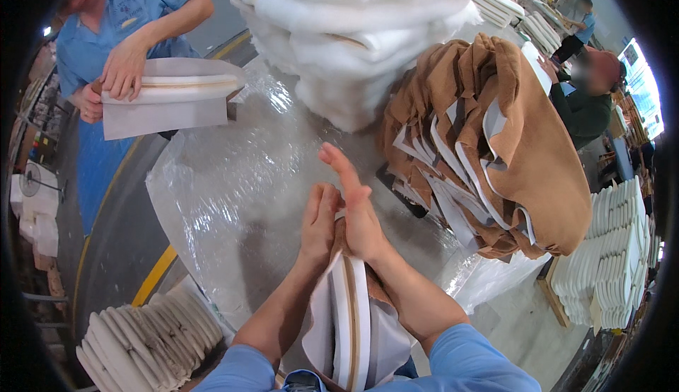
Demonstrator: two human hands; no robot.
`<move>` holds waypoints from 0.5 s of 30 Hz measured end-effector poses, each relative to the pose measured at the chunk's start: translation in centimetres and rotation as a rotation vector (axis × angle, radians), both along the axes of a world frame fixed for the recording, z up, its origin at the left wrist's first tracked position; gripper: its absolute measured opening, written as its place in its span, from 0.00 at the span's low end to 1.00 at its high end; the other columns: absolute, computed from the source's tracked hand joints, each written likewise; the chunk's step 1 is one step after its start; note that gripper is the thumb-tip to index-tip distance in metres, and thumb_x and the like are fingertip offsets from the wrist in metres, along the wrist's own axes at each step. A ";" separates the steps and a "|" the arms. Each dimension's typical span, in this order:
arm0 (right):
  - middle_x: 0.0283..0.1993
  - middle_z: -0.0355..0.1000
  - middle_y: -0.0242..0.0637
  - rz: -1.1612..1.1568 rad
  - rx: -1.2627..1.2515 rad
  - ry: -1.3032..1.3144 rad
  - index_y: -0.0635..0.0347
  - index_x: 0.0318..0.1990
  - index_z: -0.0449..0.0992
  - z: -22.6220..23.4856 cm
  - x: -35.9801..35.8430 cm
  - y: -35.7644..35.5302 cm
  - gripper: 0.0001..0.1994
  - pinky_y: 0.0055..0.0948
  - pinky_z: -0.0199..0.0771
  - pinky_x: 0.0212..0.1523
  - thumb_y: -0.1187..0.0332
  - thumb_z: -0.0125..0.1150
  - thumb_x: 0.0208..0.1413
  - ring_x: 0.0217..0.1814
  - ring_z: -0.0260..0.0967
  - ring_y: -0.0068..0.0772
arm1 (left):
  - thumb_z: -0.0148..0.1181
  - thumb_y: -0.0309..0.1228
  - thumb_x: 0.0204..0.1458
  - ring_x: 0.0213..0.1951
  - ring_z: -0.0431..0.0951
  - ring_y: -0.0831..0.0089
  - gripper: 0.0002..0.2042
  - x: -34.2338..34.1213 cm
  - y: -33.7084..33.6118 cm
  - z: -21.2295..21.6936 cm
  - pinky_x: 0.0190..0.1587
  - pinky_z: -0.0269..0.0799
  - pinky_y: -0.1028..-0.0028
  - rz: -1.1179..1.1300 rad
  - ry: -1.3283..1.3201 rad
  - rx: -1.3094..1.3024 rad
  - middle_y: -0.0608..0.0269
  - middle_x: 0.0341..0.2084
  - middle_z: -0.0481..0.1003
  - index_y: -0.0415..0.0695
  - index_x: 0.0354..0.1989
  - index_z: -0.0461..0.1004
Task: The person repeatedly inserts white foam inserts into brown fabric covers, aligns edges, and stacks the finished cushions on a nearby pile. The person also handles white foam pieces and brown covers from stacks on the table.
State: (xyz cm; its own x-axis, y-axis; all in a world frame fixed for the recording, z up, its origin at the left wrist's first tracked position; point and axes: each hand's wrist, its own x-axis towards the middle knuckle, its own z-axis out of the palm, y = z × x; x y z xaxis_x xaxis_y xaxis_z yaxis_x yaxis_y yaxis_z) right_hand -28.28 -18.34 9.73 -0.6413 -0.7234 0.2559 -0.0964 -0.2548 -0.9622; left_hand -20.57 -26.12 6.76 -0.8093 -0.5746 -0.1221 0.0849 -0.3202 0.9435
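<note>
A long padded panel [351, 321] stands on edge in front of me, its near end at my body. White padding flanks a thin tan strip along its edge, and a brown fabric cover [339, 240] with pale backing hangs down both sides. My left hand [320, 222] is closed around the left side of the cover's far tip, fingers bent. Against the right side of that tip presses the palm of my right hand [359, 215], its fingers stretched out and thumb raised. Between the palms, part of the tip is hidden.
Plastic film covers the table [233, 165]. White padded pieces [339, 45] are piled at the far side, brown covers [544, 158] at the right. A co-worker at far left holds a similar panel [177, 91]. Stacked pads stand lower left [148, 339] and right [601, 264].
</note>
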 end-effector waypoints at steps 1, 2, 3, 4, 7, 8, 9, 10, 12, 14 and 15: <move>0.81 0.51 0.56 -0.009 -0.022 0.016 0.61 0.81 0.52 -0.2 0.2 0.1 0.50 0.49 0.40 0.82 0.25 0.24 0.69 0.85 0.45 0.54 | 0.45 0.41 0.77 0.43 0.68 0.79 0.13 0.0 0.1 0.4 0.50 0.68 0.73 0.007 -0.002 -0.013 0.69 0.38 0.68 0.45 0.45 0.68; 0.82 0.51 0.55 -0.021 -0.020 0.028 0.62 0.81 0.51 -0.3 0.4 0.2 0.51 0.49 0.40 0.82 0.24 0.25 0.69 0.85 0.45 0.55 | 0.45 0.41 0.77 0.43 0.68 0.79 0.13 -0.1 0.2 1.0 0.49 0.68 0.73 0.007 -0.042 -0.030 0.68 0.38 0.67 0.45 0.45 0.68; 0.82 0.50 0.55 -0.033 -0.017 0.040 0.62 0.81 0.51 -0.5 0.5 0.4 0.52 0.49 0.40 0.83 0.23 0.25 0.68 0.86 0.44 0.55 | 0.45 0.41 0.77 0.43 0.68 0.78 0.13 -0.2 0.2 1.5 0.49 0.68 0.73 0.006 -0.081 -0.047 0.68 0.37 0.67 0.45 0.44 0.67; 0.82 0.49 0.55 -0.045 -0.014 0.052 0.62 0.81 0.50 -0.7 0.7 0.5 0.53 0.50 0.40 0.83 0.23 0.25 0.67 0.86 0.44 0.56 | 0.45 0.41 0.77 0.42 0.68 0.78 0.13 0.0 0.2 1.9 0.49 0.67 0.73 0.007 -0.121 -0.063 0.68 0.37 0.67 0.44 0.44 0.67; 0.82 0.50 0.54 -0.061 -0.047 0.091 0.63 0.81 0.52 -0.1 1.0 0.3 0.50 0.50 0.39 0.83 0.25 0.27 0.69 0.86 0.44 0.55 | 0.44 0.43 0.77 0.43 0.68 0.77 0.15 0.6 -0.1 1.6 0.50 0.68 0.72 0.066 -0.084 -0.180 0.66 0.37 0.67 0.43 0.45 0.68; 0.82 0.51 0.50 -0.050 -0.027 0.068 0.63 0.81 0.52 -0.2 1.1 0.5 0.52 0.46 0.43 0.81 0.23 0.29 0.68 0.85 0.46 0.49 | 0.43 0.44 0.77 0.43 0.69 0.76 0.16 1.0 -0.1 1.6 0.50 0.68 0.71 0.095 -0.080 -0.210 0.66 0.38 0.68 0.43 0.46 0.69; 0.82 0.52 0.46 -0.050 -0.005 0.045 0.63 0.81 0.53 -0.6 1.1 1.3 0.54 0.42 0.46 0.80 0.22 0.30 0.66 0.84 0.48 0.43 | 0.43 0.44 0.77 0.46 0.71 0.75 0.17 1.4 0.0 2.5 0.53 0.69 0.71 0.060 -0.097 -0.122 0.63 0.42 0.70 0.42 0.51 0.69; 0.82 0.53 0.42 -0.051 0.016 0.022 0.63 0.81 0.53 -0.9 1.1 2.2 0.56 0.38 0.50 0.78 0.20 0.32 0.64 0.83 0.49 0.37 | 0.43 0.44 0.77 0.50 0.72 0.74 0.18 2.3 0.3 3.5 0.56 0.69 0.71 0.025 -0.115 -0.035 0.61 0.46 0.72 0.41 0.56 0.69; 0.81 0.54 0.42 0.015 -0.069 -0.073 0.63 0.80 0.55 -1.6 2.4 4.4 0.50 0.37 0.48 0.79 0.29 0.49 0.65 0.84 0.49 0.36 | 0.46 0.41 0.76 0.58 0.73 0.69 0.20 5.0 0.8 4.6 0.62 0.68 0.69 -0.040 -0.033 0.021 0.56 0.55 0.73 0.39 0.65 0.67; 0.80 0.55 0.43 0.059 -0.131 -0.127 0.63 0.79 0.57 -1.6 3.3 5.4 0.44 0.38 0.48 0.80 0.43 0.62 0.65 0.85 0.48 0.36 | 0.51 0.35 0.73 0.68 0.71 0.64 0.25 8.0 1.7 4.9 0.70 0.65 0.67 -0.111 0.170 -0.025 0.51 0.67 0.70 0.38 0.74 0.62; 0.80 0.55 0.44 0.054 -0.139 -0.133 0.63 0.78 0.58 -1.0 3.6 6.1 0.42 0.39 0.49 0.80 0.51 0.67 0.64 0.85 0.47 0.37 | 0.51 0.33 0.72 0.70 0.69 0.64 0.26 8.4 2.3 6.0 0.71 0.63 0.66 -0.138 0.121 -0.093 0.51 0.70 0.68 0.37 0.75 0.60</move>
State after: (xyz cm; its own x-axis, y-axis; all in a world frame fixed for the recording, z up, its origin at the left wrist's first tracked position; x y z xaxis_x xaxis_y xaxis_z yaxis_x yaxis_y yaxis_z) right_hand -24.70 -12.29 8.77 -0.6376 -0.7210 0.2714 0.0463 -0.3876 -0.9207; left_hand -12.14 -23.86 12.74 -0.8869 -0.4611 0.0292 0.1605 -0.2482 0.9553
